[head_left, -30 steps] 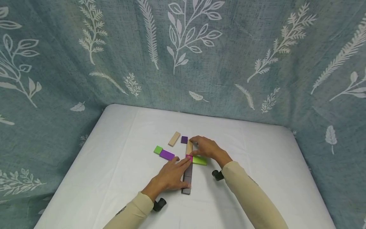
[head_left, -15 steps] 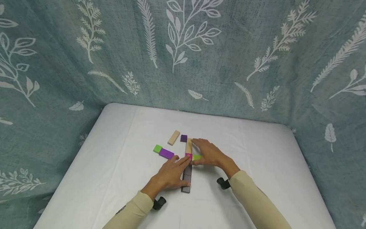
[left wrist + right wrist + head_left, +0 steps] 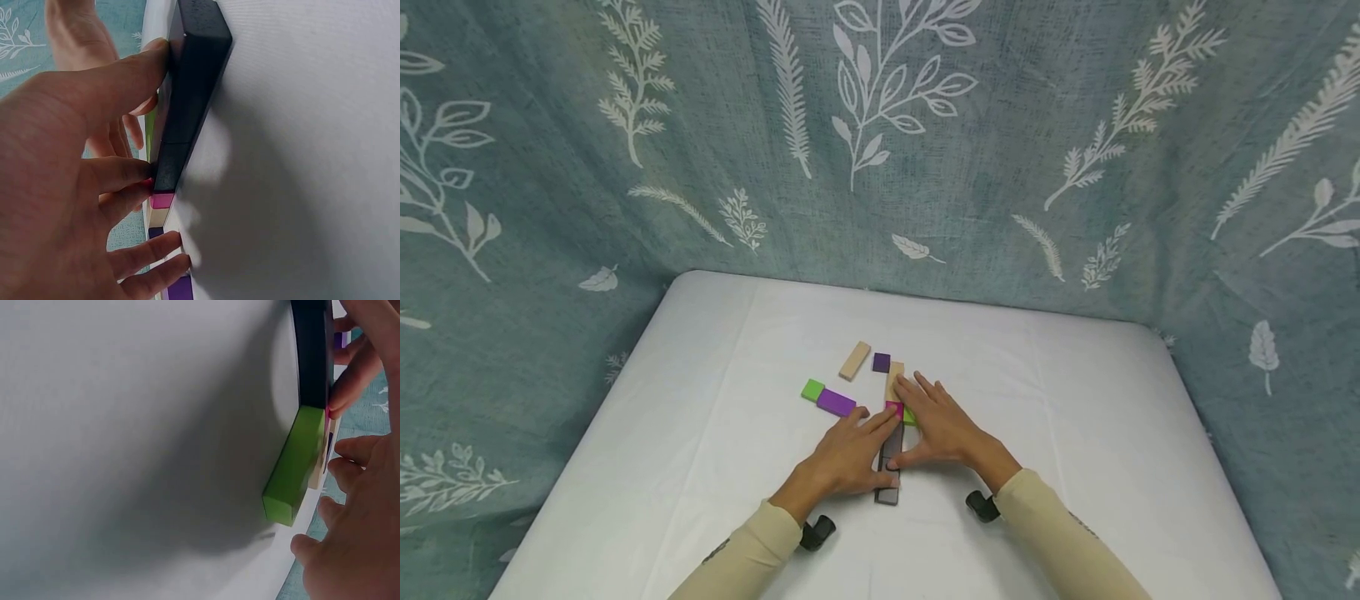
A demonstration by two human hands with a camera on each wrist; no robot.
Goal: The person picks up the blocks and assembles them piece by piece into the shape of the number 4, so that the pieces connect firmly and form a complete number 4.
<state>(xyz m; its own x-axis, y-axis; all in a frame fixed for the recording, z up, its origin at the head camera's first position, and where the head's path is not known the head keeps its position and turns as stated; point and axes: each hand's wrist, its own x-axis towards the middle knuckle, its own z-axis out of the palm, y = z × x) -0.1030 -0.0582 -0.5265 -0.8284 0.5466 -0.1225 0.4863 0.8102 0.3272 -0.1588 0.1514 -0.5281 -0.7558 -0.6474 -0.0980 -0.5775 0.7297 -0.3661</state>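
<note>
No words or numbers can be read; small dark markings (image 3: 717, 551) on both beige fabric sleeves (image 3: 747, 552) cannot be deciphered.

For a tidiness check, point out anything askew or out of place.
The separate tan block lies slanted and apart from the straight central row, so it looks askew, though that may be intended. No damage is visible.

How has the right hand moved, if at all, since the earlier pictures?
Yes: the right hand has moved toward the near end of the dark blocks, judged against the pink block.
</note>
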